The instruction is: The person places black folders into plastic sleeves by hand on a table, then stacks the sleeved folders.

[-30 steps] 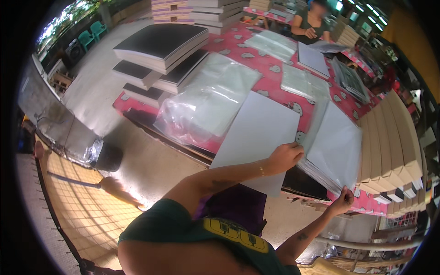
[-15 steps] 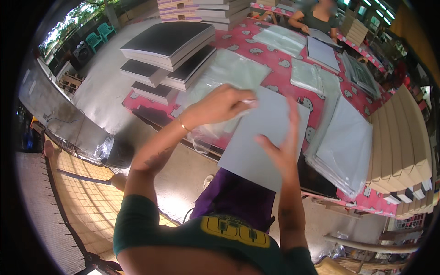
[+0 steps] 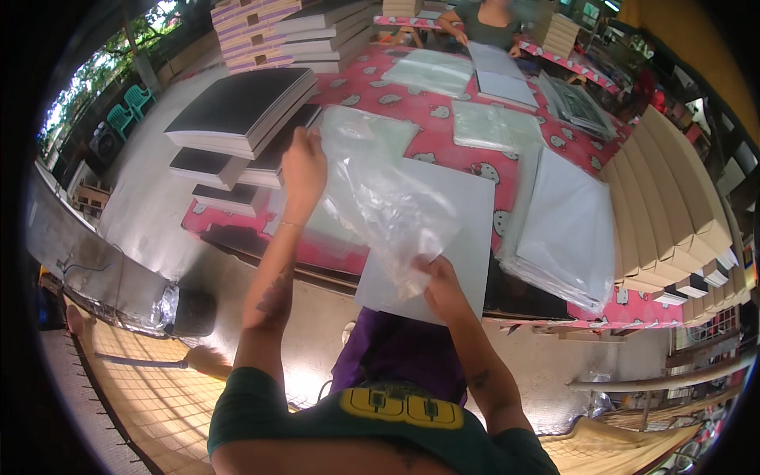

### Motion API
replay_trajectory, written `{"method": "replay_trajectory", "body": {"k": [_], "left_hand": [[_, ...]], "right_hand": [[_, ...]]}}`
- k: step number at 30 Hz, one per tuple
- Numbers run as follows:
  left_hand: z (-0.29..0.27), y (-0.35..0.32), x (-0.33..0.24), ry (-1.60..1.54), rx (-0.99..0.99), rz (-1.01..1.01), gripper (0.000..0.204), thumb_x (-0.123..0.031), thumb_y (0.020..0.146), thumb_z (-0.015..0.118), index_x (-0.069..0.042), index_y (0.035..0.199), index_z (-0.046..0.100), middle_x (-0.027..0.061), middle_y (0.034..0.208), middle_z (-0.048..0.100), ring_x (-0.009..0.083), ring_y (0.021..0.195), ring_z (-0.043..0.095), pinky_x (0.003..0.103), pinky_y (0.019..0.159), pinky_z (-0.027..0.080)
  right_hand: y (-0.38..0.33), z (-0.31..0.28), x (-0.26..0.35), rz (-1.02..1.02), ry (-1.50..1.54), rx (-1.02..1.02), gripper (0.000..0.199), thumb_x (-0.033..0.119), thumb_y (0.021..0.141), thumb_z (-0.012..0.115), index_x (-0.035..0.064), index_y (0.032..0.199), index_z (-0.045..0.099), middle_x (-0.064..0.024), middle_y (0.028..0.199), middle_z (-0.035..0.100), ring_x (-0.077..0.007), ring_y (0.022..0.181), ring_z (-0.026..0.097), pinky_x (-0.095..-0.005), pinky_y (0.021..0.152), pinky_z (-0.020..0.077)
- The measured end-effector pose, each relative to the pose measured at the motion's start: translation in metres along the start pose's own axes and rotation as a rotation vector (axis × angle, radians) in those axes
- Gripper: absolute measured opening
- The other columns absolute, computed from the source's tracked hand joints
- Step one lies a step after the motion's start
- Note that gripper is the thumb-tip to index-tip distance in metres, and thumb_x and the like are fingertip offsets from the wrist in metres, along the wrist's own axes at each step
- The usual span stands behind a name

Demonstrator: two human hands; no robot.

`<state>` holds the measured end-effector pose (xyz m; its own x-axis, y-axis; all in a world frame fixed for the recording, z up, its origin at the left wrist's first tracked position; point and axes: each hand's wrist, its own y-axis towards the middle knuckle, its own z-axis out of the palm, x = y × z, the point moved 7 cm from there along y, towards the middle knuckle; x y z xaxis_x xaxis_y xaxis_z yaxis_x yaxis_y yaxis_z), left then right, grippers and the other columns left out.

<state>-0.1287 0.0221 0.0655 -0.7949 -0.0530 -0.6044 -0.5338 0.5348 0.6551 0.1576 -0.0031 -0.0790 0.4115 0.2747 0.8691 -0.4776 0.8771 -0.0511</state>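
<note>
Stretched between my hands is a clear plastic bag [image 3: 388, 202], crumpled and shiny. At its upper left end my left hand [image 3: 305, 170] is closed, raised beside the stacked dark-covered books. My right hand [image 3: 445, 289] pinches the bag's lower end, low over the white sheet or board [image 3: 467, 194]. That white piece lies at the table's near edge, partly covered by the bag, and juts out toward my lap. Under and behind the bag, a pile of clear plastic bags [image 3: 396, 131] rests on the table.
Dark-covered books [image 3: 237, 103] are stacked at left. White sheets in plastic [image 3: 562, 226] lie at right, beside a long row of brown cardboard boxes [image 3: 673, 198]. More plastic bags [image 3: 495, 127] lie on the pink patterned table cover [image 3: 368, 75]. Across the table, a person [image 3: 491, 24] handles a white sheet.
My left hand has moved left and up, my right hand down and left. The plastic bag is now spread between them. The view has shifted, and the person opposite has lifted a sheet.
</note>
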Motion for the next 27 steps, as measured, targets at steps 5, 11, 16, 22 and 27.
{"method": "replay_trajectory", "body": {"k": [5,11,16,22,27], "left_hand": [[0.021,-0.005,0.03,0.136,0.149,0.048,0.023,-0.021,0.09,0.055,0.0,0.1,0.054,0.0273,0.086,0.062,0.0469,0.081,0.06,0.053,0.07,0.046],[-0.015,-0.133,-0.111,-0.293,0.229,0.371,0.036,-0.011,0.082,0.067,0.001,0.114,0.056,0.0162,0.089,0.061,0.0292,0.081,0.061,0.037,0.074,0.048],[0.062,-0.198,-0.082,-0.691,0.753,-0.039,0.018,-0.008,0.085,0.064,0.001,0.1,0.061,0.012,0.081,0.062,0.0201,0.074,0.061,0.029,0.069,0.047],[0.029,-0.158,-0.027,-0.359,0.457,-0.183,0.012,0.008,0.081,0.055,0.0,0.088,0.059,0.0127,0.079,0.059,0.0221,0.074,0.059,0.031,0.063,0.045],[0.007,-0.195,-0.074,-0.32,0.483,0.432,0.023,0.011,0.068,0.06,-0.006,0.083,0.062,0.0138,0.098,0.052,0.0294,0.081,0.056,0.036,0.066,0.048]], "right_hand": [[0.012,-0.061,0.029,-0.088,0.719,-0.019,0.047,0.043,0.097,0.044,0.0098,0.13,0.048,-0.0075,0.111,0.061,-0.0201,0.11,0.055,-0.0441,0.098,0.0393],[-0.015,-0.042,0.009,-0.063,0.28,-0.14,0.037,0.023,0.095,0.054,0.0067,0.128,0.048,-0.0089,0.116,0.057,-0.0185,0.11,0.054,-0.0364,0.092,0.0428],[-0.013,-0.033,-0.002,-0.071,0.282,-0.167,0.008,0.011,0.091,0.061,0.0073,0.094,0.055,-0.0035,0.094,0.063,-0.0121,0.088,0.059,-0.0297,0.081,0.0475],[-0.049,-0.035,0.027,-0.211,0.453,-0.101,0.014,0.017,0.09,0.062,0.0099,0.088,0.05,-0.0015,0.088,0.059,-0.0147,0.09,0.06,-0.0345,0.081,0.0505],[-0.058,-0.024,0.015,0.098,0.373,-0.056,0.037,0.027,0.09,0.063,0.0086,0.117,0.046,-0.0018,0.083,0.054,-0.0127,0.078,0.058,-0.0273,0.067,0.0517]]}}
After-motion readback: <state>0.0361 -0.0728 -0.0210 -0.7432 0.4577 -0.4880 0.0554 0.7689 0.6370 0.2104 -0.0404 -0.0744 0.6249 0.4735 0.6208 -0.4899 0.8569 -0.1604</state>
